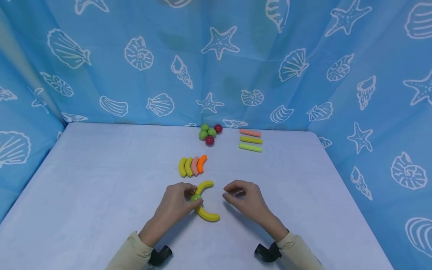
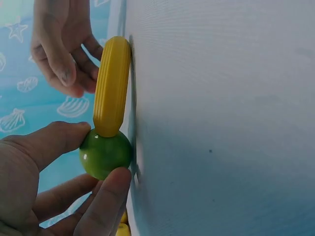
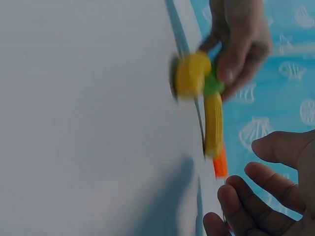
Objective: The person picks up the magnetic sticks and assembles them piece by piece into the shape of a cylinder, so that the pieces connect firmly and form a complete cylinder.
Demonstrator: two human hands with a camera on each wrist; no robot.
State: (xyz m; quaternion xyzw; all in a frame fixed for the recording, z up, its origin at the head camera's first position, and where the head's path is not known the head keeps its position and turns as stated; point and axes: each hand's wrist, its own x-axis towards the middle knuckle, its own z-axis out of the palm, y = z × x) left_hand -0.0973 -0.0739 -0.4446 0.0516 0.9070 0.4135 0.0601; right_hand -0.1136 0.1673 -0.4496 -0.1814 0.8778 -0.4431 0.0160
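Note:
My left hand (image 1: pixel 175 204) pinches a green ball (image 2: pixel 105 156) between thumb and fingers, low over the white tabletop. Two curved yellow sticks meet the ball: the far yellow stick (image 1: pixel 206 184) bends away to the upper right, the near yellow stick (image 1: pixel 208 216) to the lower right. Together they make a C shape that opens toward my right hand (image 1: pixel 248 197). That hand hovers beside the sticks, fingers loosely bent and nothing between them. In the right wrist view its fingers (image 3: pixel 275 184) are apart from the sticks.
Beyond the C lie two yellow-green curved sticks, a pink curved stick (image 1: pixel 195 166) and an orange curved stick (image 1: pixel 201 164) in a row. Farther back sit several green balls (image 1: pixel 203 134) with two red balls (image 1: pixel 209 140). Three straight sticks (image 1: pixel 251 140) lie at back right, before a blue curtain (image 1: pixel 236 71).

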